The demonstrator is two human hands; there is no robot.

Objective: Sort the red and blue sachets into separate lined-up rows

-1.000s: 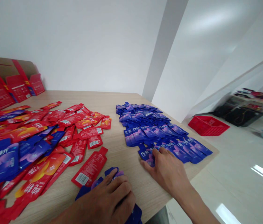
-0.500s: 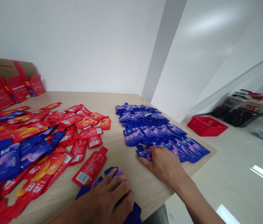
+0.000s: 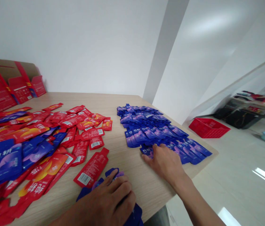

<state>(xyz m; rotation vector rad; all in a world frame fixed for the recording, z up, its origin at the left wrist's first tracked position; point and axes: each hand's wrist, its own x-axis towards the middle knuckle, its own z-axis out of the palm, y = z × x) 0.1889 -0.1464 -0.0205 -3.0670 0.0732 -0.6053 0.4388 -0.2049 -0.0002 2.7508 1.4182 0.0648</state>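
Note:
My left hand (image 3: 113, 197) is closed over several blue sachets (image 3: 135, 215) at the table's near edge; their ends stick out on both sides of the fingers. Thumb and fingers of my right hand (image 3: 167, 163) grip a blue sachet (image 3: 147, 151) at the left end of the nearest overlapping row. Behind it, more blue sachets (image 3: 156, 134) lie in overlapping rows on the right of the table. A red sachet (image 3: 92, 169), barcode up, lies just beyond my left hand.
A loose heap of red sachets (image 3: 52, 166), with some blue sachets (image 3: 4, 163) mixed in, covers the left of the wooden table (image 3: 115, 141). Red cartons (image 3: 20, 89) stand open at the back left. On the floor to the right is a red crate (image 3: 209, 128).
My right hand has shifted slightly right and up with the blue sachet, bringing it closer against the nearest row. The left hand has stayed in place.

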